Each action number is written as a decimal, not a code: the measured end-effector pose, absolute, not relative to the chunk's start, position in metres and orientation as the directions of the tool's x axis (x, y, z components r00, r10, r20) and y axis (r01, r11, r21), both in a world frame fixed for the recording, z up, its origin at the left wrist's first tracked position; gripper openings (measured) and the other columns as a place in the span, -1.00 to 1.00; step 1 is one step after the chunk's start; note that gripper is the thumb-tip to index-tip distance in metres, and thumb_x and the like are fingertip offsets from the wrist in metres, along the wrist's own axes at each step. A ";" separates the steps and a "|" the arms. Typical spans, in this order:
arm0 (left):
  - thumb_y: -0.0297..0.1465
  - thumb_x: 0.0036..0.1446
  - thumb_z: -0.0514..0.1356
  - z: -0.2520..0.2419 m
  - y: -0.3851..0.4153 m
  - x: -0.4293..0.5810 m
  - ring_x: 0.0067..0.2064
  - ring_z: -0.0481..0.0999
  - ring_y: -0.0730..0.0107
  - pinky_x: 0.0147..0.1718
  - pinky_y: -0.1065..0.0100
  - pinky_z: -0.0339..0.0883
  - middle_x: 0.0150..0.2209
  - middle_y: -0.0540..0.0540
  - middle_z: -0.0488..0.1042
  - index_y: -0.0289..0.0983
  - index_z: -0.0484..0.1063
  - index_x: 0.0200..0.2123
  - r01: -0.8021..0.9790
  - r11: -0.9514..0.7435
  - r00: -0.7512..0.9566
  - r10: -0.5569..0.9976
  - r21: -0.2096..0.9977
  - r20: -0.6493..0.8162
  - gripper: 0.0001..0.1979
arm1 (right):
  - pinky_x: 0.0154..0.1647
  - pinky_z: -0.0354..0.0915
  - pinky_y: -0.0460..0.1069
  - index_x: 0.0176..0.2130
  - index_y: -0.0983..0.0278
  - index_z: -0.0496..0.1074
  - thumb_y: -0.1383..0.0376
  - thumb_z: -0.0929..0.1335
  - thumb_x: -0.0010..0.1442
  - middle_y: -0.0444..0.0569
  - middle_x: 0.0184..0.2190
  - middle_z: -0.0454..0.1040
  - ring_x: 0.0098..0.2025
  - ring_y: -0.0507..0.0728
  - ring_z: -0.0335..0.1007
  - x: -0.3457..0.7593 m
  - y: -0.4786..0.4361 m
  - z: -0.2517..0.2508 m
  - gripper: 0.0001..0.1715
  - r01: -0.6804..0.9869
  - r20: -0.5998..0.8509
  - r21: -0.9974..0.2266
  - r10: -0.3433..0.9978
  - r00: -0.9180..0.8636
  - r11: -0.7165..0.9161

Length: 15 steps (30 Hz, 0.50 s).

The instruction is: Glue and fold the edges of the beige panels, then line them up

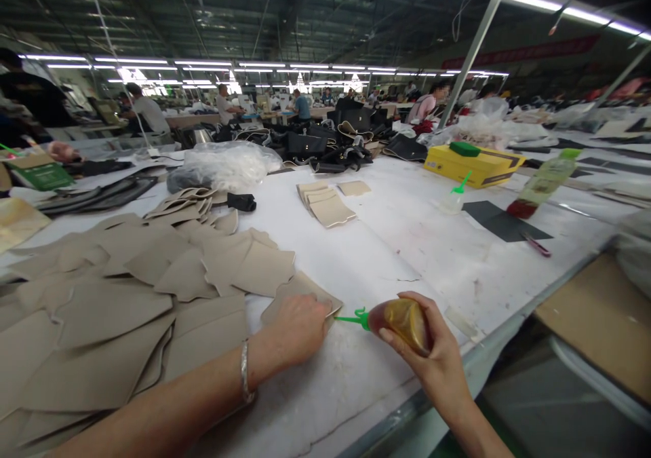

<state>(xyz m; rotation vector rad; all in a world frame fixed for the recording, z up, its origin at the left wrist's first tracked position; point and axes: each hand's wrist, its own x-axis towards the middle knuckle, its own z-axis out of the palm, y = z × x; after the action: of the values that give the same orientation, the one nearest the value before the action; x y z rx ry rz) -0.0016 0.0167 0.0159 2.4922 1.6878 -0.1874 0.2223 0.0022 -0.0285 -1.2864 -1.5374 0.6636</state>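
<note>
One bottle (399,323) clasped in right fingers (423,302), beige piece (296,285) beneath left fingers (321,309), left grip unclear

The left hand (300,329) and right hand (432,349) are bare, as are the left forearm (167,404) and right forearm (470,414). One narrow, silver-coloured bracelet (245,370), shiny and lightly textured, encircles the left wrist.

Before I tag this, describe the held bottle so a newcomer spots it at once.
On the white table, find the right hand by the near edge. It grips the amber bottle on its side, green nozzle pointing toward the left hand. Unlike the pale bottle standing by the yellow box, this one is amber and in a hand.
</note>
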 end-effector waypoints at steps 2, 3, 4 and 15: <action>-0.42 0.17 -0.04 0.015 0.016 -0.002 -0.33 0.53 0.15 -0.42 0.27 0.27 -0.31 -0.18 0.53 -0.15 0.45 -0.03 0.929 -0.367 0.368 0.916 0.035 -0.162 -0.63 | -0.17 0.31 0.08 0.00 0.13 0.29 0.01 0.48 0.05 -0.09 -0.19 0.39 -0.21 0.21 0.36 0.223 0.002 -0.029 -0.40 0.384 0.321 -0.880 0.946 0.049 0.279; -0.43 0.18 -0.04 0.014 0.016 -0.002 -0.33 0.52 0.16 -0.41 0.28 0.27 -0.31 -0.18 0.53 -0.15 0.45 -0.03 0.930 -0.365 0.366 0.917 0.037 -0.159 -0.63 | -0.14 0.30 0.09 0.00 0.14 0.29 0.02 0.48 0.04 -0.08 -0.17 0.39 -0.19 0.22 0.35 0.223 0.003 -0.030 -0.39 0.384 0.331 -0.879 0.942 0.061 0.284; -0.43 0.18 -0.05 0.013 0.016 -0.003 -0.33 0.52 0.17 -0.41 0.28 0.27 -0.30 -0.17 0.52 -0.15 0.44 -0.03 0.931 -0.363 0.364 0.918 0.041 -0.156 -0.63 | -0.12 0.29 0.11 0.01 0.14 0.29 0.02 0.48 0.04 -0.07 -0.15 0.38 -0.17 0.23 0.35 0.224 0.004 -0.031 -0.38 0.388 0.348 -0.873 0.935 0.075 0.294; -0.38 0.24 -0.10 0.002 0.012 -0.011 -0.30 0.50 0.27 -0.31 0.31 0.29 -0.19 -0.16 0.46 -0.18 0.30 0.09 0.917 -0.374 0.393 0.904 0.136 -0.169 -0.61 | -0.15 0.29 0.06 -0.02 0.16 0.30 0.02 0.49 0.02 -0.07 -0.19 0.40 -0.20 0.23 0.35 0.221 -0.007 -0.035 -0.39 0.342 0.292 -0.907 0.953 0.085 0.247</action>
<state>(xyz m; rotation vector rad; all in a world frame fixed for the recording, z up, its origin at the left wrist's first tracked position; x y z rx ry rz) -0.0106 0.0118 0.0021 2.4431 1.6215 -0.0972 0.2211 -0.0067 -0.0346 -1.2883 -1.4599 0.7265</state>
